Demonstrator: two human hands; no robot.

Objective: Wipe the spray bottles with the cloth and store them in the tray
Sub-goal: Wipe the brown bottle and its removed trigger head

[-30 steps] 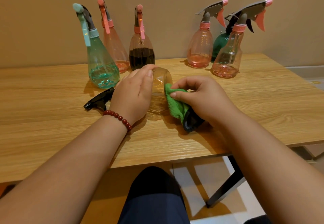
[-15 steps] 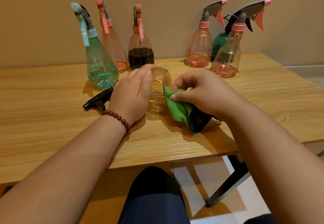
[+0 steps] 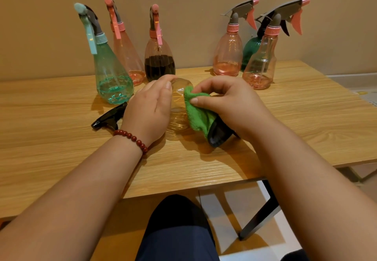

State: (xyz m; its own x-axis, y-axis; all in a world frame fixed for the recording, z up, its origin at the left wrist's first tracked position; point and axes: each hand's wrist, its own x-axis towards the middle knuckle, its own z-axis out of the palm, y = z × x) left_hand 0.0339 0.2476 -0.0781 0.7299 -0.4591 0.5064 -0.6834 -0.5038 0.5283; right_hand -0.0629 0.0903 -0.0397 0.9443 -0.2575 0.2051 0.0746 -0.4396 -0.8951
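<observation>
A clear amber spray bottle (image 3: 179, 109) lies on its side on the wooden table (image 3: 61, 148), its black trigger head (image 3: 109, 117) pointing left. My left hand (image 3: 150, 109) grips its body from above. My right hand (image 3: 228, 105) pinches a green cloth (image 3: 199, 115) with a dark underside and presses it against the bottle's base end. No tray is in view.
Several upright spray bottles stand along the wall: a teal one (image 3: 111, 77), a pink one (image 3: 128, 56) and one with dark liquid (image 3: 159, 60) on the left; two pink ones (image 3: 228, 56) (image 3: 260, 64) and a dark green one (image 3: 250, 52) on the right. The table's front edge is close to my knee.
My right hand has slid the cloth up and away from me over the bottle's base end. My left hand and the bottle have stayed in place.
</observation>
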